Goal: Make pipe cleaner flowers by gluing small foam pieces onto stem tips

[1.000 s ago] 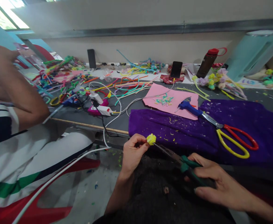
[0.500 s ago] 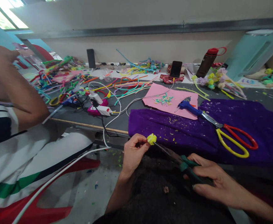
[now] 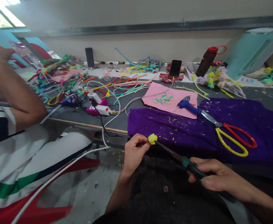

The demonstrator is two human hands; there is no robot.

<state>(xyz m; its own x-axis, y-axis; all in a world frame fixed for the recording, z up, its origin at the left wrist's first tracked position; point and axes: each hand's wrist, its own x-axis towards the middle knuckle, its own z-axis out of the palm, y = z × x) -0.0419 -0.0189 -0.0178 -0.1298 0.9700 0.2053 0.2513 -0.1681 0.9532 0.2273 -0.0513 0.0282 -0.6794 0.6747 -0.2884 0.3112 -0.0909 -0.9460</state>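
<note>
My left hand (image 3: 135,152) pinches a small fluffy yellow flower (image 3: 152,139) between thumb and fingertips, in front of the table edge. In my right hand (image 3: 220,175) are scissors (image 3: 172,153) with dark green handles, now seen nearly edge-on. Their narrow tip points left and meets or nearly meets the flower's right side. My fingers hide part of the handles. Beyond both hands lies a purple towel (image 3: 147,123) sprinkled with yellow clippings. Scissors with red and yellow handles (image 3: 231,143) and a blue glue gun (image 3: 189,106) rest at its right.
Pink foam sheet (image 3: 147,93) bears small pastel pieces. Pipe cleaners (image 3: 127,85) cover the table's back left. A power adapter (image 3: 103,109) with white cables sits near the edge. At the back stand a phone (image 3: 175,68) and bottle (image 3: 206,62). Another person's arm (image 3: 17,84) is at left.
My right hand has moved slightly right and turned the scissors more edge-on, with the handles closer together. My left hand and the yellow flower have shifted only slightly.
</note>
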